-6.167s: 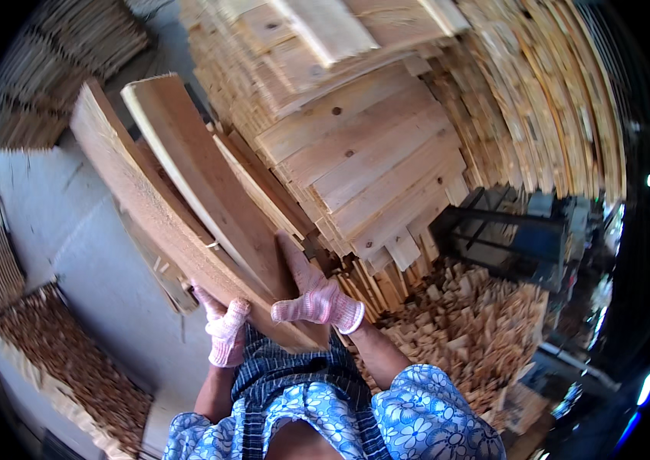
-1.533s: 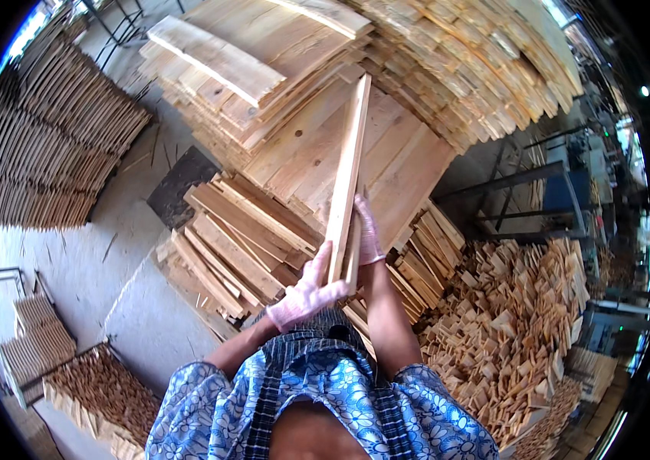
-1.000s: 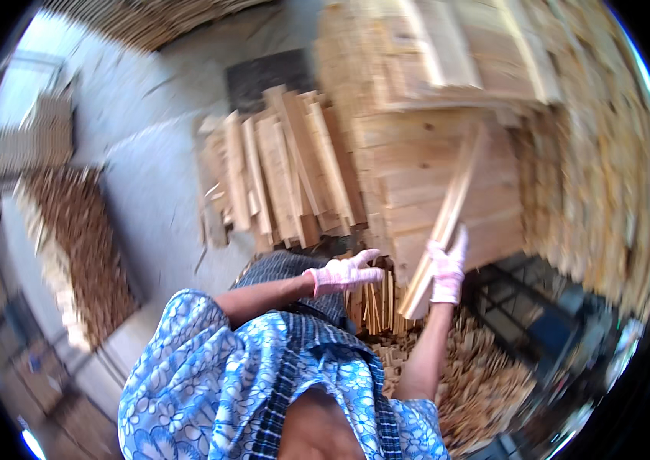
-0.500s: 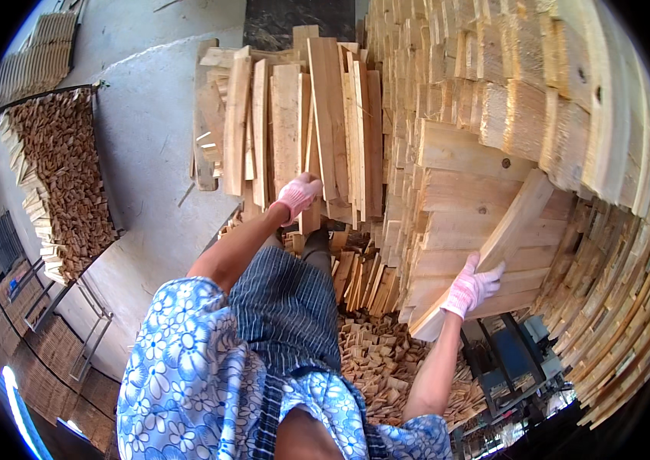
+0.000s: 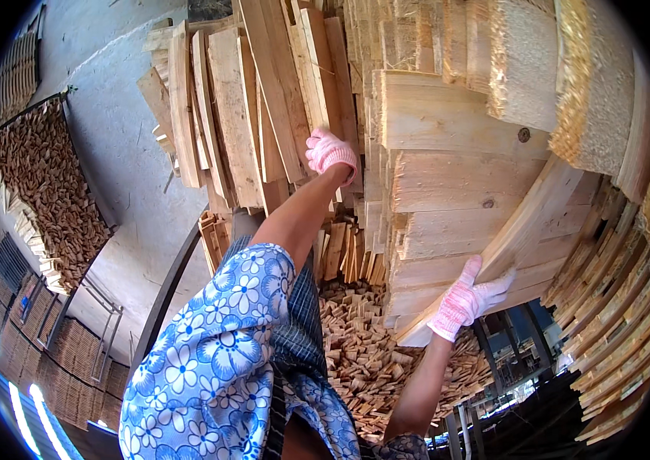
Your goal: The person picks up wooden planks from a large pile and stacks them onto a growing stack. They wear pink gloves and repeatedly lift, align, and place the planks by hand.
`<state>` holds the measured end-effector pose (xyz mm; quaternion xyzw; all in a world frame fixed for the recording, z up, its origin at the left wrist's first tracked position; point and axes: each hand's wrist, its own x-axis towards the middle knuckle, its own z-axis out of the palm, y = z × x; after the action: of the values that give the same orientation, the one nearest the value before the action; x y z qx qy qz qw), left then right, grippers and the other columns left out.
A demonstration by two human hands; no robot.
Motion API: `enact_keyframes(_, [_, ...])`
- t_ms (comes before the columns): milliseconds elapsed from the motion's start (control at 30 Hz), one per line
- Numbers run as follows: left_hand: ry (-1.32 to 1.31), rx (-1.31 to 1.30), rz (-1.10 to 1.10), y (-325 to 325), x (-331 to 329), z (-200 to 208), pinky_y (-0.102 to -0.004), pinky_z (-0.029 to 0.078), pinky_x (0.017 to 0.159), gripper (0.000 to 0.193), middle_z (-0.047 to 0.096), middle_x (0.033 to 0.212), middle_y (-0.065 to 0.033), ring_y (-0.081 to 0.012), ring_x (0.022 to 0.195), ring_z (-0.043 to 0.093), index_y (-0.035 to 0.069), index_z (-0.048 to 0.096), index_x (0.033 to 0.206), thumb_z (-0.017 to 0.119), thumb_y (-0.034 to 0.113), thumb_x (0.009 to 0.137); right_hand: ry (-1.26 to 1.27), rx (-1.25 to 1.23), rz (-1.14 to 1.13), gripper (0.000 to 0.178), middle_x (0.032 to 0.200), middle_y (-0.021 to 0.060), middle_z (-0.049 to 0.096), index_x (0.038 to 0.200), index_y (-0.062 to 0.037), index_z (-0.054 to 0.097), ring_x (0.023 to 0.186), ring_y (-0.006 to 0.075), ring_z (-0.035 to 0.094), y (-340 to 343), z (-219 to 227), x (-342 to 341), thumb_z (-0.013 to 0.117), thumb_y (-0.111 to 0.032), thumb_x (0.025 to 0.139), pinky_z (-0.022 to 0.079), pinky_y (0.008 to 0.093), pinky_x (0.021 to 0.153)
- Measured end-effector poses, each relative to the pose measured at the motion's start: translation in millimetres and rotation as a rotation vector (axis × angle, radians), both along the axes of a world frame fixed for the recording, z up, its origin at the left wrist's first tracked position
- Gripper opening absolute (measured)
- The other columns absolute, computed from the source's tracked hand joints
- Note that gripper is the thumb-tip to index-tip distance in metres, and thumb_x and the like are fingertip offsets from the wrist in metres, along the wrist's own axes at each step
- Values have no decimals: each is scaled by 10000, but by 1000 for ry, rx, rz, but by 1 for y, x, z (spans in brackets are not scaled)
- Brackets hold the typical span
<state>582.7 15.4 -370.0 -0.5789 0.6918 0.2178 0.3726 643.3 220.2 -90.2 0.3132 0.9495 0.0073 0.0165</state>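
My left hand (image 5: 331,155), in a pink-and-white knit glove, is closed at the lower end of a wooden board (image 5: 320,69) on the loose pile in front of me. Its fingertips are partly hidden. At the right, my gloved right hand (image 5: 469,299) holds a long pale board (image 5: 528,218) near its lower end, with the thumb up along its edge. That board slants across a stack of wide boards (image 5: 448,180), several of them showing knots.
Tall stacks of planks (image 5: 524,61) rise close on the right. Short wood offcuts (image 5: 363,337) cover the floor below me. To the left are a concrete floor (image 5: 137,126) and a long heap of wood pieces (image 5: 45,184). A dark metal frame (image 5: 520,345) stands behind the right hand.
My left hand has moved right across the loose pile to another board's end. The view has shifted, bringing the pile nearer. My right hand keeps its hold on the slanted board.
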Motion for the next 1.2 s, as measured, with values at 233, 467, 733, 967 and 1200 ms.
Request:
enact_keyframes(233, [55,-3,-228,22,9,-14,-456,567,927,403,526,1324,-169,-349,1185,609,114,437,1399,551,211,1025,-34,42,-7,880,1458,294,416,1614,-177,276,1257,499,506,1,-1,2,640,-618,946,460,563,1019])
enact_keyframes(467, [185,79,-219,12,7,-4,-496,477,1042,472,526,1348,-189,-372,1242,584,92,445,1355,651,161,936,-3,19,-8,866,1468,289,419,1601,-168,304,1283,480,501,0,0,3,673,-585,938,471,547,1021])
enact_keyframes(733, [362,530,96,-37,6,46,-391,555,840,618,629,1143,-179,-259,1026,657,5,449,1331,709,137,787,-85,50,-68,913,1455,301,411,1613,-142,258,1271,488,490,5,0,14,687,-564,927,440,561,1040])
enact_keyframes(967, [677,789,85,-154,116,66,-369,557,784,436,617,1081,-97,-224,921,627,88,515,1337,591,215,926,-93,-230,-6,1016,1410,323,385,1618,-126,213,1311,507,409,9,9,3,776,-498,858,383,624,1067])
enact_keyframes(1200, [813,969,422,-189,164,288,-356,582,850,705,606,1268,-137,-244,1087,649,94,359,1520,608,11,866,-5,-372,64,960,1339,281,514,1568,-194,405,1263,472,499,60,53,-25,848,-496,771,443,540,1064])
